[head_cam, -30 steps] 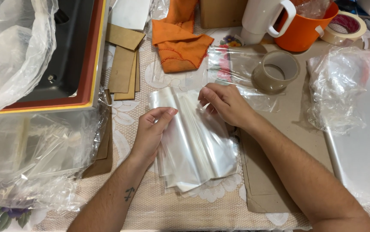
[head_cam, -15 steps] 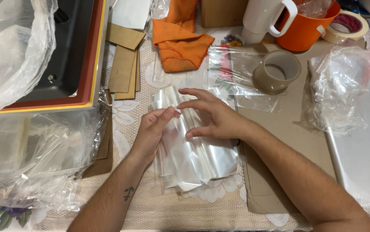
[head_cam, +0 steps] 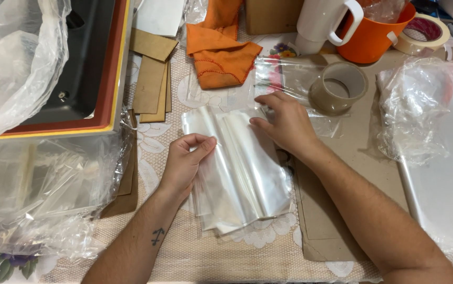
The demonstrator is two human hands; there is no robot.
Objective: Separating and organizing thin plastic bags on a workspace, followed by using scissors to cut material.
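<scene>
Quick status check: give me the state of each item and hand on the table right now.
stack of clear plastic bags: flat, fanned
left hand: pinching stack's left edge
right hand: pressing stack's top right corner
brown tape roll: lying flat, untouched
orange cloth: crumpled
white mug: upright
orange tub: upright, plastic inside

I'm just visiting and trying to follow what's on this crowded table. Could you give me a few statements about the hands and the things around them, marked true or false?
1. Both hands rest on a stack of clear plastic bags. True.
2. The left hand pinches the stack's left edge. True.
3. The right hand grips the roll of brown tape. False: it lies on the stack's upper right corner, and the tape sits apart, beside it.
4. The orange cloth covers the stack. False: it lies farther back on the table, clear of the bags.
5. An orange mug stands at the back. True.
</scene>
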